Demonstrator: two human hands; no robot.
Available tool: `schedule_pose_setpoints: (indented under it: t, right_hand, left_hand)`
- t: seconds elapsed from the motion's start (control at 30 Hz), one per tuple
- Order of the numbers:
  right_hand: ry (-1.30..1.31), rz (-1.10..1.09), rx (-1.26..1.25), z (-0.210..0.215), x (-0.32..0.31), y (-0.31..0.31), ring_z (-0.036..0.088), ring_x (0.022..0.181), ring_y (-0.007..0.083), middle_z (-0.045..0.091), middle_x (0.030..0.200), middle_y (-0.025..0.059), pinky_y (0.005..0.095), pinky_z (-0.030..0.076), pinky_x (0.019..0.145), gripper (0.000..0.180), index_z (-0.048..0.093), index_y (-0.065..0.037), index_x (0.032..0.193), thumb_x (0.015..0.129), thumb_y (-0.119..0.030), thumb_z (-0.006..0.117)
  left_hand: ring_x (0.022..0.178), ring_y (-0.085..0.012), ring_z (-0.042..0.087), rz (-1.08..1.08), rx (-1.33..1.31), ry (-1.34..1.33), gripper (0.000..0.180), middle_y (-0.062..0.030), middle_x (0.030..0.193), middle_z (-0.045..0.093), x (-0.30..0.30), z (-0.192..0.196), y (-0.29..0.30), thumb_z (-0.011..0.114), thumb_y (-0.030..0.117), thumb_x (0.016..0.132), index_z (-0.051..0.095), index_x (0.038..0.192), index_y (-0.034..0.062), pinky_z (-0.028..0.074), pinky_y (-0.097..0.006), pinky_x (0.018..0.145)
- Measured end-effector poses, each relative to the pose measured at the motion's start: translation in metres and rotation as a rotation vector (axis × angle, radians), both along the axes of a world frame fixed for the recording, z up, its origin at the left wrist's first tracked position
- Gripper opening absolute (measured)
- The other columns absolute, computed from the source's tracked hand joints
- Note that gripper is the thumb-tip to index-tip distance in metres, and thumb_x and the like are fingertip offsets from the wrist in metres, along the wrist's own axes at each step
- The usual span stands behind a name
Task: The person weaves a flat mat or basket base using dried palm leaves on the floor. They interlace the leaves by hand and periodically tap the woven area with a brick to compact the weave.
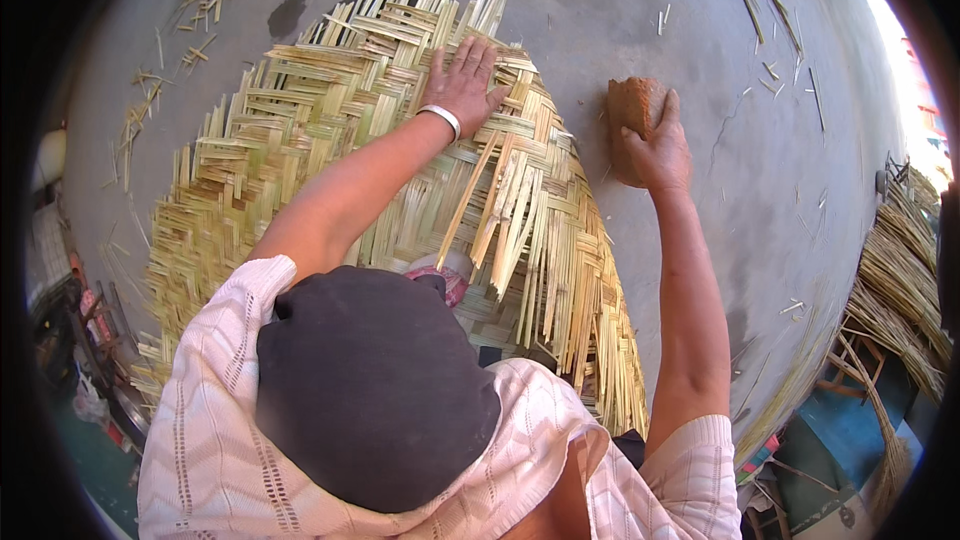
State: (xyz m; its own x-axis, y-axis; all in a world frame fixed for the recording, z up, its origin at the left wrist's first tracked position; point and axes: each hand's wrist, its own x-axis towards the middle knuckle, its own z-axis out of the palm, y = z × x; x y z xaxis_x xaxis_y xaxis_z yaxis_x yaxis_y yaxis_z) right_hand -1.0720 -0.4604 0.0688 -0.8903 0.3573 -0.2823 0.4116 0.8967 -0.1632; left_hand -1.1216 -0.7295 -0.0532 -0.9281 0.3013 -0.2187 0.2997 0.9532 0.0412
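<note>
A large woven mat [330, 110] of pale yellow-green split strips spreads over the grey floor in front of me, its strip ends sticking out loose along the far edge. On its upper right part my left hand [462, 85] lies flat with the fingers spread, a white bangle at the wrist. To the right of the mat, my right hand [660, 152] grips a reddish-brown brick [630, 105] with a rough end. Whether the brick touches the floor I cannot tell. Several loose strips [508, 200] lie folded over the weave nearer my body.
Strip scraps lie on the concrete floor [740, 140] at the far left and far right. A heap of long dry stalks [900, 280] stands at the right edge, next to a small wooden frame. A bicycle-like object [95, 340] is at the left edge, partly cut off.
</note>
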Motion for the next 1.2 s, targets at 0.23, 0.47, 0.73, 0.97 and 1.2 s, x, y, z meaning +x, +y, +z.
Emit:
schedule_pose_setpoints:
  t: [0.23,0.47,0.73,0.97,1.2]
  right_hand:
    - [0.220,0.213,0.398,-0.026,0.026,-0.001,0.032,0.147,0.0303,0.037,0.156,0.0166,0.0462,0.031,0.117,0.089,0.018,-0.014,0.159,0.090,-0.048,0.064]
    - [0.247,0.616,-0.018,-0.043,0.058,-0.078,0.024,0.151,0.0288,0.034,0.159,0.0151,0.0466,0.017,0.122,0.062,0.040,-0.006,0.150,0.102,-0.046,0.040]
    - [0.085,0.488,-0.298,-0.056,0.058,-0.076,0.035,0.144,0.0347,0.040,0.154,0.0217,0.0454,0.029,0.118,0.064,0.043,0.000,0.146,0.102,-0.046,0.040]
    - [0.276,0.526,-0.290,-0.043,0.002,-0.084,0.038,0.142,0.0367,0.046,0.149,0.0229,0.0450,0.031,0.116,0.062,0.046,0.002,0.143,0.103,-0.045,0.040]
    - [0.136,0.627,-0.305,-0.071,-0.050,-0.141,0.028,0.149,0.0324,0.037,0.157,0.0176,0.0453,0.021,0.121,0.071,0.041,-0.002,0.149,0.103,-0.055,0.030]
  left_hand:
    - [0.155,-0.0219,0.012,0.006,0.038,-0.129,0.074,-0.0094,0.166,0.020,-0.013,0.033,0.001,0.028,0.057,0.103,0.021,0.159,0.0089,0.007,-0.052,0.122]
    - [0.148,-0.0257,0.029,-0.034,0.011,-0.176,0.070,-0.0128,0.158,0.037,-0.026,0.074,0.008,0.034,0.057,0.101,0.038,0.151,0.0074,0.019,-0.053,0.118]
    - [0.132,-0.0254,0.049,-0.201,-0.131,-0.244,0.059,-0.0112,0.140,0.055,-0.042,0.100,0.009,0.043,0.052,0.100,0.052,0.138,0.0081,0.034,-0.047,0.107]
    - [0.132,-0.0276,0.047,-0.055,0.205,-0.107,0.057,-0.0121,0.137,0.055,-0.010,0.061,-0.009,0.048,0.048,0.098,0.051,0.137,0.0070,0.032,-0.046,0.108]
    - [0.136,-0.0239,0.043,-0.072,0.345,0.071,0.055,-0.0087,0.143,0.050,0.004,0.026,-0.022,0.052,0.041,0.095,0.049,0.141,0.0118,0.026,-0.047,0.112]
